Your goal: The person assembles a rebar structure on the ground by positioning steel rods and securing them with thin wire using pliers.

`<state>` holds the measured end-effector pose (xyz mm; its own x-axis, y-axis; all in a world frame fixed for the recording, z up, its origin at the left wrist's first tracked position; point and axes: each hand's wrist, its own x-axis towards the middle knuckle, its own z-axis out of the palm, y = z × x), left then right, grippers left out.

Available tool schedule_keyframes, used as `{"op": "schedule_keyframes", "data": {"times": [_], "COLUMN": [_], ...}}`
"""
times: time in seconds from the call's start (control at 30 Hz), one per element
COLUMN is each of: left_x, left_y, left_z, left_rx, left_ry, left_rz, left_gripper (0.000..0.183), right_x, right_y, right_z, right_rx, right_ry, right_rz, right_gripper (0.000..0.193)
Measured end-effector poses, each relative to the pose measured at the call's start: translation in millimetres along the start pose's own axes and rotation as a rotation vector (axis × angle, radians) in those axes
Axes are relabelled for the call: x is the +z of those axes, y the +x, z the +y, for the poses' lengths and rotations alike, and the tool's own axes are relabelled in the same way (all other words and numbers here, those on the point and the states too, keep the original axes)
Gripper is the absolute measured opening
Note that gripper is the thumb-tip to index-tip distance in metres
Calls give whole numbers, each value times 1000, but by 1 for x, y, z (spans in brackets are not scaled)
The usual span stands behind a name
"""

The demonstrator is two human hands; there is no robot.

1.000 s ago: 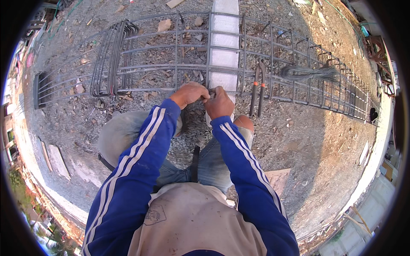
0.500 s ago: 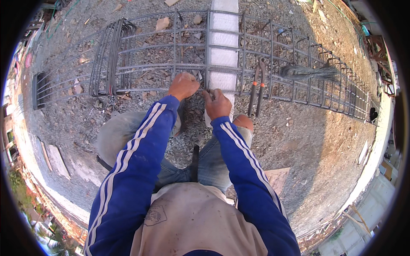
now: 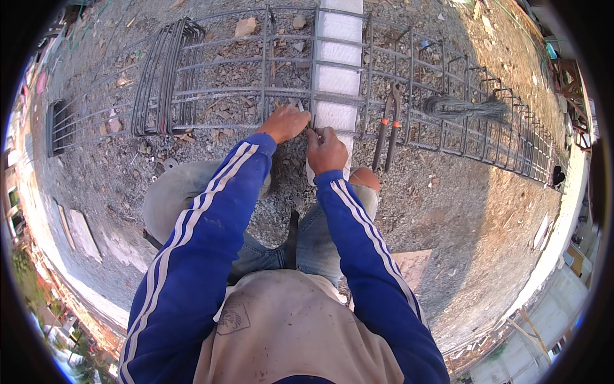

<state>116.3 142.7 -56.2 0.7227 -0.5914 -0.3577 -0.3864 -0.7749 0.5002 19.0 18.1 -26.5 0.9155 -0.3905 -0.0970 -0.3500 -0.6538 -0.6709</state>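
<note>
Both hands closed at one crossing of the rebar cage [image 3: 409, 70], close together there. Left hand [image 3: 284, 123] curled over a long bar, fingers folded down around it, knuckles up. Right hand [image 3: 325, 150] just beside it and nearer the body, fist-like, thumb and forefinger pinched on what looks like a thin strand of tie wire at the joint; too small to tell for sure. Blue sleeves with white stripes running up from the lower edge to both wrists.

Cage lying lengthwise across the gravel ground [image 3: 460, 211], from the far left round to the right edge, long bars crossed by square stirrups. Loose stack of stirrups [image 3: 167, 77] bunched together on the cage, well left of the hands. White block [image 3: 338, 64] under the cage, straight ahead of the hands, running away toward the upper edge. Pincers with orange grips [image 3: 387, 125] leaning on the bars just right of the right hand, jaws up, handles down toward the gravel. Bundle of tie wire [image 3: 457, 107] draped on the cage farther right, near the pincers. Knees in worn jeans bent below the hands, one either side. Flat board [image 3: 409, 269] on the ground by the right elbow.
</note>
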Motion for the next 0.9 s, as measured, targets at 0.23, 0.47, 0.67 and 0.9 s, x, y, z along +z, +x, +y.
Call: {"op": "schedule_keyframes", "data": {"times": [0.23, 0.47, 0.67, 0.9], "left_x": [-23, -4, -2, -29], "left_y": [-2, 1, 8, 4], "left_z": [33, 14, -3, 11], "left_rx": [-354, -210, -198, -43], "left_ry": [-286, -381, -740, -340], "left_rz": [-157, -49, -250, -394], "left_gripper": [59, 68, 49, 26], "right_x": [6, 1, -11, -15], "right_y": [-1, 0, 10, -32], "right_z": [12, 0, 13, 23], "right_rx": [-89, -170, -250, -114], "right_ry": [-26, -144, -131, 95], "right_rz": [87, 64, -69, 18], "right_gripper": [25, 37, 28, 14]}}
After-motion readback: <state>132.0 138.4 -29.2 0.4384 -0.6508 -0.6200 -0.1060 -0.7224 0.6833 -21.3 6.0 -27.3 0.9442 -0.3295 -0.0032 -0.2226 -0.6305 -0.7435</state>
